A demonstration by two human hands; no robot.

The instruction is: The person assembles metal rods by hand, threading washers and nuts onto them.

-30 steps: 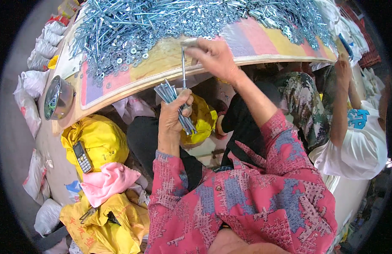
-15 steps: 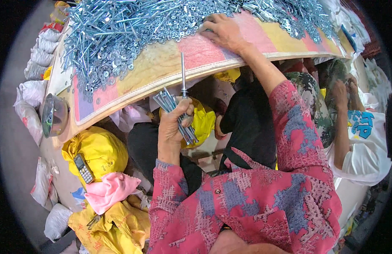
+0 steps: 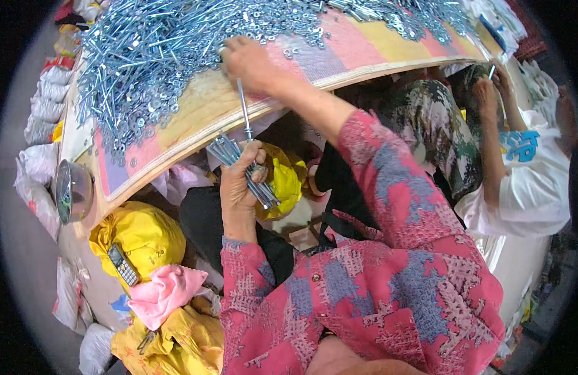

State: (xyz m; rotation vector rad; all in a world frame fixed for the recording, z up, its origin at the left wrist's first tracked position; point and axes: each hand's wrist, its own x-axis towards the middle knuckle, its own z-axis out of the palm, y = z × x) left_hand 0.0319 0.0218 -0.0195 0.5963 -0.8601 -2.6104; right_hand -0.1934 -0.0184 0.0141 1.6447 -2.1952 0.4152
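Observation:
My left hand (image 3: 242,181) is closed around a bundle of long silver bolts (image 3: 222,149), held over the gap between the table edge and my lap. One bolt (image 3: 244,109) points up out of the fist, with a washer or nut part-way down it. At the near edge of a heap of metal fasteners (image 3: 195,47), my right hand (image 3: 251,65) rests with its fingers bent together. Its fingertips touch the loose washers; what they pinch, if anything, is hidden. Long bolts and small washers make up the heap.
A striped cloth (image 3: 357,47) covers the table. A clear plastic bowl (image 3: 83,190) sits at its left corner. Yellow bags (image 3: 167,234), a phone (image 3: 122,262) and a pink cloth (image 3: 167,290) lie at left. White sacks (image 3: 42,169) line the floor. Another person (image 3: 520,169) works at right.
My right hand has moved left along the heap's edge. My left hand keeps the bolts, and the upright bolt now leans left. The other person's hands have risen toward the table edge.

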